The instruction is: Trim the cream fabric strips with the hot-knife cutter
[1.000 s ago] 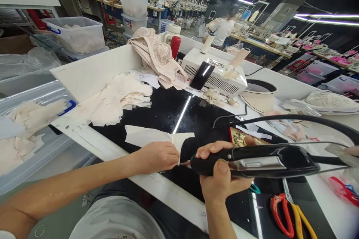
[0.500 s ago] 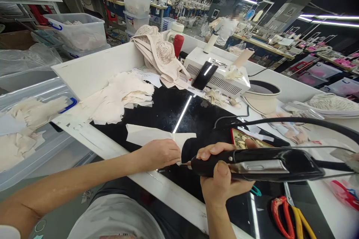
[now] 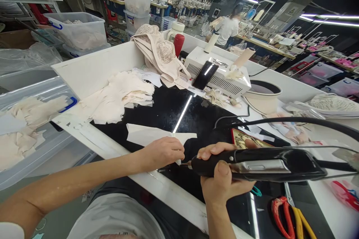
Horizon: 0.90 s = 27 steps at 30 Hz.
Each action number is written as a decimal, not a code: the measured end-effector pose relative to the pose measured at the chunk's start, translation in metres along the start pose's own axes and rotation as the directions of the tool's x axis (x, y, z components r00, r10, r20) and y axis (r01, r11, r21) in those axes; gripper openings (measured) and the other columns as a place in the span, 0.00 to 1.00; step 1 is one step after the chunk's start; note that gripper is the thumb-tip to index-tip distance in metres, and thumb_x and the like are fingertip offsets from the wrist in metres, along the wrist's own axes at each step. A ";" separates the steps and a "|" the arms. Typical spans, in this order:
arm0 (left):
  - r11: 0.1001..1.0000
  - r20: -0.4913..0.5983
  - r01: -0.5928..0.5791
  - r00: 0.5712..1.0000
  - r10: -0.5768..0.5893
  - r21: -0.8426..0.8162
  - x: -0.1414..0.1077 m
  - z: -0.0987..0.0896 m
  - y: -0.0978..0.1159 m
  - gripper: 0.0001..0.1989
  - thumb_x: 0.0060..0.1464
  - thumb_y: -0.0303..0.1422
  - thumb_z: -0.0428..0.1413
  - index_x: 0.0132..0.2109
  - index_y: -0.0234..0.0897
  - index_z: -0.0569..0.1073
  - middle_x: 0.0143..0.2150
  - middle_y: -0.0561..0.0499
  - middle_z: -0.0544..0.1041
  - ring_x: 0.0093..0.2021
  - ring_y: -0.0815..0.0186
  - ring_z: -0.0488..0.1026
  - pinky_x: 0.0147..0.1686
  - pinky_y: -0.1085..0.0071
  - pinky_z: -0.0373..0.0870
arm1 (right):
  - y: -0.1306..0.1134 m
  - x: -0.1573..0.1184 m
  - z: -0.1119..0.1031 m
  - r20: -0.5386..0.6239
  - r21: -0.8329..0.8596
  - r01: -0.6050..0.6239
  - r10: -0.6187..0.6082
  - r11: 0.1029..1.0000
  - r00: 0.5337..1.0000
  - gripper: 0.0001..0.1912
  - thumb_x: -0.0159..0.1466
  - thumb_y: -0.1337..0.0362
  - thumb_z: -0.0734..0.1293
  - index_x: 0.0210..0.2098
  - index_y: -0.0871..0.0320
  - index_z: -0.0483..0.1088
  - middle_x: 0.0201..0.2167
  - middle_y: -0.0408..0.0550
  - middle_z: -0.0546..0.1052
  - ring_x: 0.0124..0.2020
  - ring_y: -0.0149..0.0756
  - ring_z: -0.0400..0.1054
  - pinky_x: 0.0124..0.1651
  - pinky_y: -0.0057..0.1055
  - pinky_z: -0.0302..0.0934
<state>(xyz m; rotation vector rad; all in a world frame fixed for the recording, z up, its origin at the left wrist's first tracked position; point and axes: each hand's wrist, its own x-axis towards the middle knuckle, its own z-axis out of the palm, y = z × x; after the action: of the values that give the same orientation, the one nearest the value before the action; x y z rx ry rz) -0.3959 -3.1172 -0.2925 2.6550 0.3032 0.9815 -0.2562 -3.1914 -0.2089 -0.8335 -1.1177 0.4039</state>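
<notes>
A cream fabric piece (image 3: 146,134) lies on the glossy black work surface (image 3: 165,108). My left hand (image 3: 165,152) pinches its near edge, fingertips pressed together over the cloth. In my right hand (image 3: 221,179) is a black handheld power tool (image 3: 260,164) with a silver lever and a cable. Its narrow metal tip points left and sits close to my left fingertips and the fabric edge; whether it touches the cloth I cannot tell. A pile of similar cream pieces (image 3: 117,95) lies behind my left forearm.
Red-handled scissors (image 3: 282,213) and a yellow-handled tool (image 3: 301,222) lie at the near right. A tin of small metal parts (image 3: 246,138) is behind the tool. Farther back are a phone (image 3: 205,75), a white vented box (image 3: 193,58) and draped bras (image 3: 159,52). Plastic bins stand left.
My left hand has shifted slightly right and up along the fabric edge. The right hand and the power tool have hardly moved.
</notes>
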 end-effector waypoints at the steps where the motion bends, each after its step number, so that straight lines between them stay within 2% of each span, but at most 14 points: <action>1: 1.000 0.010 -0.001 1.000 0.001 -0.010 0.000 0.000 0.000 0.08 0.69 0.22 0.56 0.42 0.37 0.75 0.42 0.50 0.81 0.45 0.64 0.77 0.49 0.68 0.71 | 0.000 0.000 0.000 -0.002 -0.002 -0.001 0.001 1.000 1.000 0.28 0.66 0.66 0.74 0.62 0.47 0.64 0.35 0.37 0.75 0.27 0.32 0.70 0.29 0.33 0.70; 5: 1.000 0.045 -0.007 0.999 0.008 -0.021 -0.002 -0.003 -0.002 0.08 0.70 0.22 0.55 0.44 0.37 0.77 0.42 0.51 0.82 0.45 0.64 0.77 0.50 0.68 0.71 | 0.000 0.000 -0.001 -0.004 -0.023 -0.001 0.001 1.000 1.000 0.28 0.66 0.65 0.74 0.62 0.47 0.64 0.34 0.37 0.74 0.27 0.32 0.70 0.30 0.34 0.70; 11: 0.996 0.046 -0.087 0.995 0.086 0.005 -0.007 -0.005 -0.007 0.07 0.69 0.23 0.56 0.46 0.37 0.78 0.46 0.50 0.83 0.47 0.63 0.78 0.55 0.66 0.71 | 0.000 0.000 -0.002 -0.006 -0.032 -0.001 0.000 0.999 1.000 0.28 0.65 0.64 0.74 0.61 0.47 0.64 0.34 0.37 0.74 0.27 0.32 0.70 0.29 0.34 0.71; 13: 0.997 0.030 -0.080 0.996 0.080 0.001 -0.007 -0.003 -0.007 0.08 0.69 0.22 0.56 0.46 0.38 0.79 0.46 0.50 0.84 0.48 0.63 0.79 0.55 0.66 0.72 | -0.001 0.000 -0.002 -0.009 -0.027 -0.002 0.001 1.000 1.000 0.28 0.65 0.64 0.74 0.61 0.47 0.64 0.34 0.37 0.74 0.27 0.32 0.70 0.28 0.34 0.71; 18: 1.000 -0.003 -0.013 1.000 0.013 -0.029 -0.006 0.000 -0.006 0.07 0.67 0.22 0.58 0.44 0.37 0.80 0.44 0.51 0.84 0.45 0.63 0.79 0.47 0.67 0.72 | -0.002 0.001 0.001 -0.027 -0.021 -0.007 0.006 1.000 1.000 0.27 0.64 0.65 0.74 0.60 0.49 0.65 0.33 0.37 0.74 0.26 0.33 0.70 0.28 0.34 0.71; 27: 0.995 0.000 0.022 1.000 -0.022 -0.101 -0.005 -0.006 -0.003 0.07 0.69 0.27 0.57 0.44 0.36 0.80 0.43 0.48 0.84 0.45 0.60 0.78 0.48 0.64 0.72 | -0.003 0.001 0.003 -0.047 -0.056 -0.004 0.002 0.998 0.999 0.27 0.64 0.63 0.75 0.59 0.49 0.64 0.32 0.36 0.74 0.25 0.33 0.70 0.27 0.34 0.71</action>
<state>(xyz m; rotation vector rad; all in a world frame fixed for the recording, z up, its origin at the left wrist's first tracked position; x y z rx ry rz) -0.4036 -3.1141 -0.2922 2.5546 0.2747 0.9651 -0.2590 -3.1910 -0.2055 -0.8900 -1.0881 0.3551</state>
